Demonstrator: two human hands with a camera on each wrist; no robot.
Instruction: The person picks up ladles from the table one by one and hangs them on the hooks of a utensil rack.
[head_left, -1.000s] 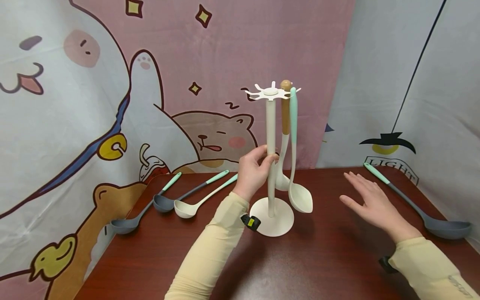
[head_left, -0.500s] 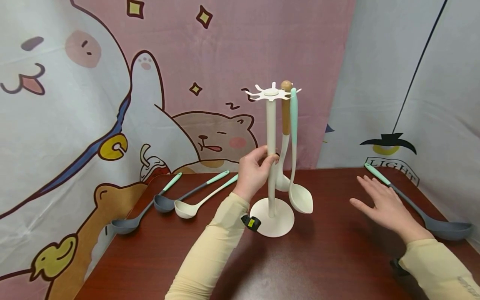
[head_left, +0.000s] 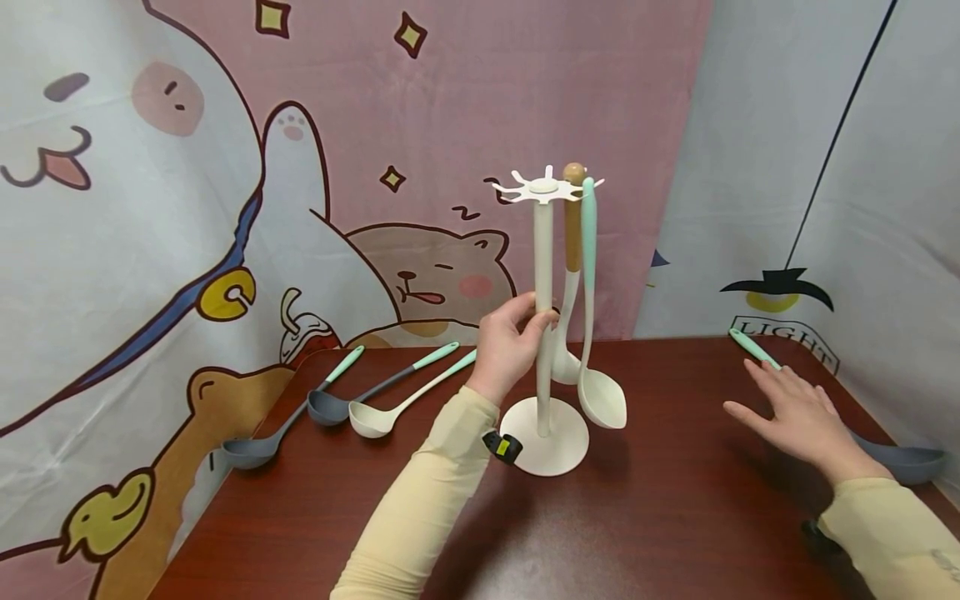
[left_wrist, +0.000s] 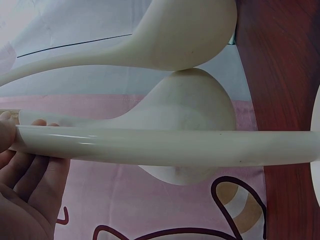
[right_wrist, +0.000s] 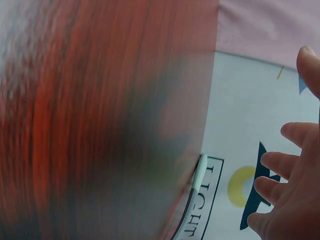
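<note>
My left hand (head_left: 510, 343) grips the upright pole of a white utensil stand (head_left: 543, 250), thumb and fingers round it; the left wrist view shows the pole (left_wrist: 165, 147) close up. From the stand's right side hang a white ladle with a wooden handle (head_left: 573, 233) and a white ladle with a mint handle (head_left: 602, 398). Over the table's right side, my right hand (head_left: 795, 412) is spread with straight fingers and holds nothing. It hides the middle of a grey ladle with a mint handle (head_left: 903, 462). In the right wrist view that handle (right_wrist: 200, 171) lies beyond the fingers.
On the dark red table (head_left: 637, 517), to the left, lie a grey ladle (head_left: 251, 451), another grey ladle (head_left: 327, 407) and a white ladle (head_left: 372, 419), all with mint handles. A cartoon-print cloth (head_left: 450, 108) hangs behind the table.
My right hand has moved rightward and slightly down, and now covers part of the grey ladle on the right. My left hand and the stand have stayed in place.
</note>
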